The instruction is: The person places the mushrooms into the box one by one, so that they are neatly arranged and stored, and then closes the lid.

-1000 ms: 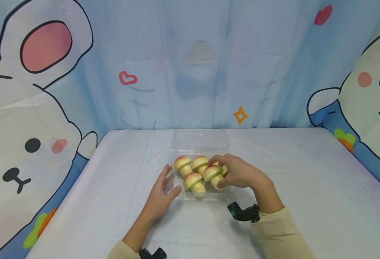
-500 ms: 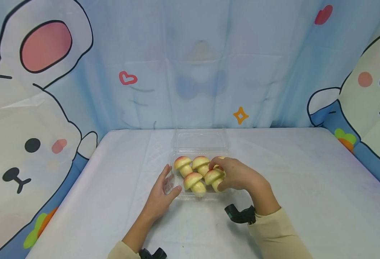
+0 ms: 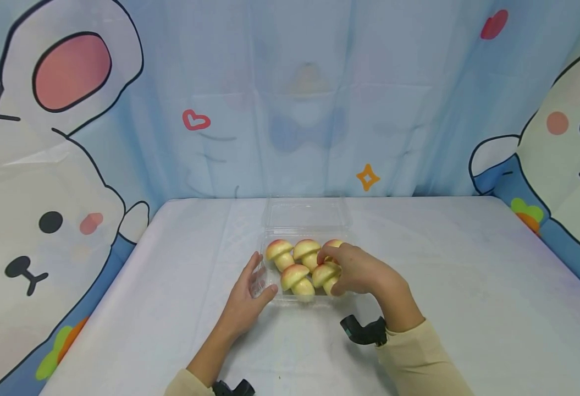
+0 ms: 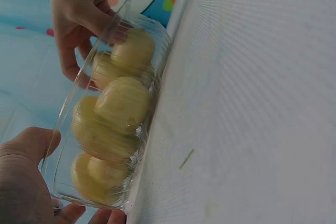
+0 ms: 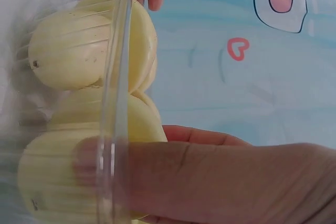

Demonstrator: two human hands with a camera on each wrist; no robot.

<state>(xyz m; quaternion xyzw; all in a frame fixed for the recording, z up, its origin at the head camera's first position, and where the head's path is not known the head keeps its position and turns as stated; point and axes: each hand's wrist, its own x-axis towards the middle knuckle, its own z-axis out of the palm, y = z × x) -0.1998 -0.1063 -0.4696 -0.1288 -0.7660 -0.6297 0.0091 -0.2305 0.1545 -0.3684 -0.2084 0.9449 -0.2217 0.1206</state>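
A clear plastic container stands on the table with several mushroom-shaped pieces inside, pale yellow with red-tinged caps. Three lie along the back: one at left, one in the middle, and one at right, partly covered by fingers. In front lies another piece. At the front right, my right hand pinches a mushroom-shaped piece, its thumb on the near side of the stem. My left hand holds the container's left end, thumb at the rim and fingers along the outer wall.
The container's hinged lid lies folded back toward the curtain. A white cloth covers the table. Behind hangs a blue curtain with cartoon animals. Black wrist cameras sit at the cuffs.
My right hand has shifted slightly left and toward me with the front right piece, which sits lower; more of the back right piece shows. The left hand stays in place.
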